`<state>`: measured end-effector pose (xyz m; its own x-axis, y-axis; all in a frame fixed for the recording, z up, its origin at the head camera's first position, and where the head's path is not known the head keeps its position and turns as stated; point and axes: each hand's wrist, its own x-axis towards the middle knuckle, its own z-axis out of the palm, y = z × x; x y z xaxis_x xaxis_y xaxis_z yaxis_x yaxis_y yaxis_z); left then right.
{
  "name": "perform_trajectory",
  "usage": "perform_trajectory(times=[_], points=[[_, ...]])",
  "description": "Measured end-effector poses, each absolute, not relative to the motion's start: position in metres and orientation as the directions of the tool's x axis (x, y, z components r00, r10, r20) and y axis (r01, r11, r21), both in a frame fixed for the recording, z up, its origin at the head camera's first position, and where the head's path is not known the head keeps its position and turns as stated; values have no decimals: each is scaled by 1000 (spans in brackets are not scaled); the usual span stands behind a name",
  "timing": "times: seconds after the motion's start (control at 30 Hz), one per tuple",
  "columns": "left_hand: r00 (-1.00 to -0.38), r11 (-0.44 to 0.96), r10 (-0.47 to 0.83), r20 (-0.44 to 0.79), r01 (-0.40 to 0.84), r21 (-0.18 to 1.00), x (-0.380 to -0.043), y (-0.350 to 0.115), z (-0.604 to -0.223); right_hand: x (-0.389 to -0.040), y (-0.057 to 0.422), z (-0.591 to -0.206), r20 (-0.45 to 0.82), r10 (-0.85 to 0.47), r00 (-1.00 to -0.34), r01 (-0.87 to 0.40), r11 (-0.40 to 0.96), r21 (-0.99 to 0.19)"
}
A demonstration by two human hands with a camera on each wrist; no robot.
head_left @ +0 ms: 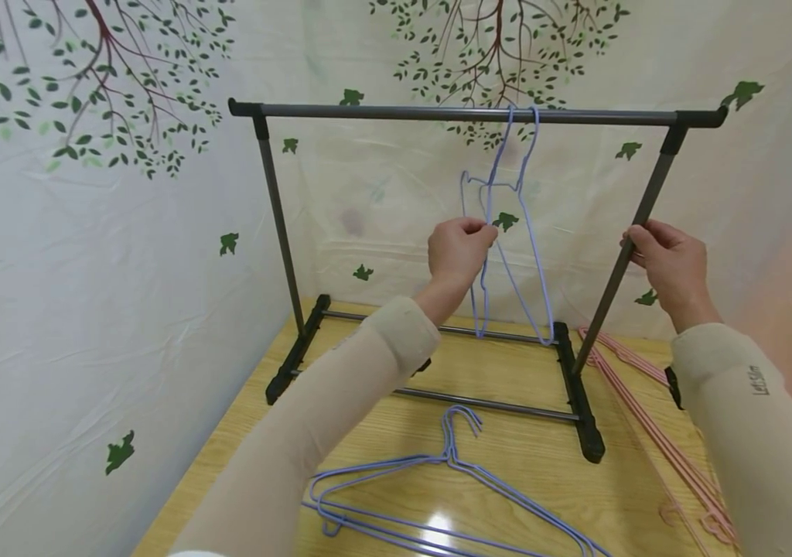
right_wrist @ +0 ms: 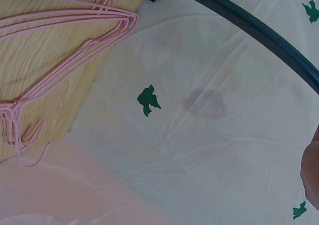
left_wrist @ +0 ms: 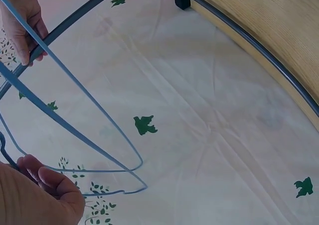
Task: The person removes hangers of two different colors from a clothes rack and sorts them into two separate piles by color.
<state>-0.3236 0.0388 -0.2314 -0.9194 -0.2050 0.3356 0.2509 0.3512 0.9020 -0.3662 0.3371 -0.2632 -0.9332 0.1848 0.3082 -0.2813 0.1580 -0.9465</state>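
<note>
Two blue wire hangers hang by their hooks from the top bar (head_left: pixel 368 113) of a dark clothes rack. My left hand (head_left: pixel 461 246) pinches the side of the left hanger (head_left: pixel 500 157) between thumb and fingers. Just right of it hangs the other hanger (head_left: pixel 531 232), apart from my fingers. My right hand (head_left: pixel 674 267) grips the rack's right post (head_left: pixel 652 193) about halfway up. In the left wrist view, thin blue hanger wires (left_wrist: pixel 94 100) cross in front of the right hand, beyond the left hand (left_wrist: pixel 55 190).
Several blue hangers (head_left: pixel 448 456) lie stacked on the wooden table (head_left: pixel 507 433), before the rack's base. To the right lie several pink hangers (right_wrist: pixel 17 103), by the base's right foot (head_left: pixel 580 402). A pale leaf-print sheet (head_left: pixel 382 193) stands behind and at the left.
</note>
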Motion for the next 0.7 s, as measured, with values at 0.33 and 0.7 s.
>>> perform_trajectory(times=[0.33, 0.7], points=[[-904, 289, -235, 356, 285, 914, -323, 25, -231, -366, 337, -264, 333, 177, -926, -324, 76, -943], [-858, 217, -252, 446, 399, 891, -319, 4, -231, -369, 339, -264, 308, 177, -935, -299, 79, -951]])
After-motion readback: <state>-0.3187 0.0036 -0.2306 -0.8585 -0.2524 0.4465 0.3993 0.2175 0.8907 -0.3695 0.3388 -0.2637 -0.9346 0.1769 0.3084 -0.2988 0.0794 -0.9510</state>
